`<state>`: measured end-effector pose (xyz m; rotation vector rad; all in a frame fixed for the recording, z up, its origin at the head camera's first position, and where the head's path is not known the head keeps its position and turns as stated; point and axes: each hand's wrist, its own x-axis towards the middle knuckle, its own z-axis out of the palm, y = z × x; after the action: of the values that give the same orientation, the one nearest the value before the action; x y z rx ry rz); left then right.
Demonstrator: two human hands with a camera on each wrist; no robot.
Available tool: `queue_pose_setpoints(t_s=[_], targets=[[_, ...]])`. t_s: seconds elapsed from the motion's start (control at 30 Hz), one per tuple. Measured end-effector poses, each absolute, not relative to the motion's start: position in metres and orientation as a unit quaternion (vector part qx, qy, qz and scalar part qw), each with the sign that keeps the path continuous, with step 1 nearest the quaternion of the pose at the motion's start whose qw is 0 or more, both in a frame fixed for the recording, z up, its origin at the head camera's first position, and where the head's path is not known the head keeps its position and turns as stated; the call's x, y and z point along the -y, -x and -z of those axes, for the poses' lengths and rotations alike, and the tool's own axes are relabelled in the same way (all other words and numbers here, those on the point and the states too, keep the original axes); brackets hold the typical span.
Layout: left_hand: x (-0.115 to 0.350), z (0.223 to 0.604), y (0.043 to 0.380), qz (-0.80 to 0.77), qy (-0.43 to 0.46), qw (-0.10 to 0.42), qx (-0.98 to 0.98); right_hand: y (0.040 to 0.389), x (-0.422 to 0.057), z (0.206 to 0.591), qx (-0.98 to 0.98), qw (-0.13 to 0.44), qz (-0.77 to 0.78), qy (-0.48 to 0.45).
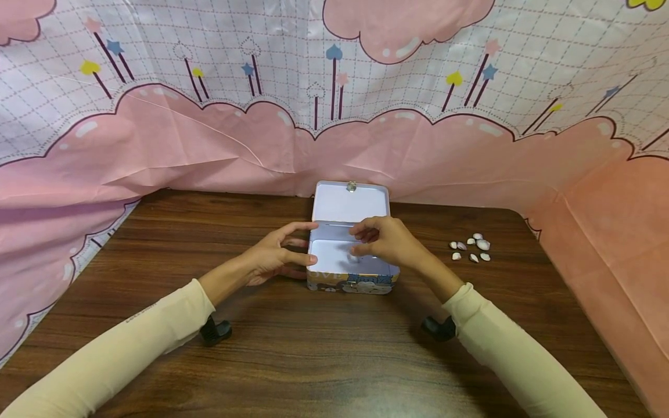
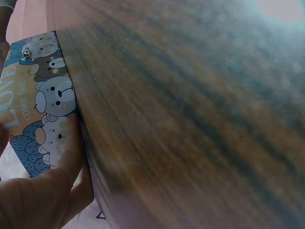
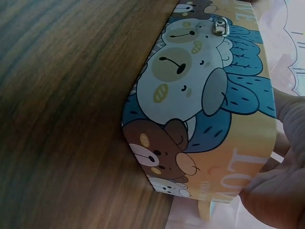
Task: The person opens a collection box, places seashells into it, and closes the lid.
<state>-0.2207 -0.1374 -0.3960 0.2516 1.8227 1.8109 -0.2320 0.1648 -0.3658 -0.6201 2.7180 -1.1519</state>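
A small hinged tin box (image 1: 352,283) with printed cartoon bears stands on the table, its lid (image 1: 351,200) raised at the back. My left hand (image 1: 274,252) touches the box's left side, thumb and fingers spread; the left wrist view shows a finger against the printed wall (image 2: 55,95). Over the box's white inside hovers my right hand (image 1: 384,238), thumb and fingertips apart. Below its thumb is a small pale thing, too faint to identify surely. In the right wrist view the printed front (image 3: 190,90) covers part of this hand (image 3: 281,191).
Several small white and purplish seashells (image 1: 483,245) lie loosely grouped on the dark wooden table (image 1: 313,354), right of the box. A pink and white patterned cloth (image 1: 219,145) hangs behind the table and along its sides. Black wrist mounts (image 1: 215,331) show beneath the sleeves.
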Motion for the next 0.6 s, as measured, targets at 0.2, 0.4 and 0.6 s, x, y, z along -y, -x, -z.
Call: queue_pose_setpoints(t_s=[0.2, 0.4, 0.6], targets=[[0.137, 0.395, 0.222, -0.669, -0.092, 0.277, -0.684, 0.228, -0.167, 0.362, -0.898, 0.047, 0.385, 0.207], [0.137, 0.395, 0.222, -0.664, -0.093, 0.279, -0.687, 0.226, -0.172, 0.361, -0.896, 0.039, 0.391, 0.207], [0.136, 0.395, 0.223, -0.664, -0.096, 0.278, -0.687, 0.225, -0.182, 0.357, -0.895, 0.036, 0.399, 0.196]])
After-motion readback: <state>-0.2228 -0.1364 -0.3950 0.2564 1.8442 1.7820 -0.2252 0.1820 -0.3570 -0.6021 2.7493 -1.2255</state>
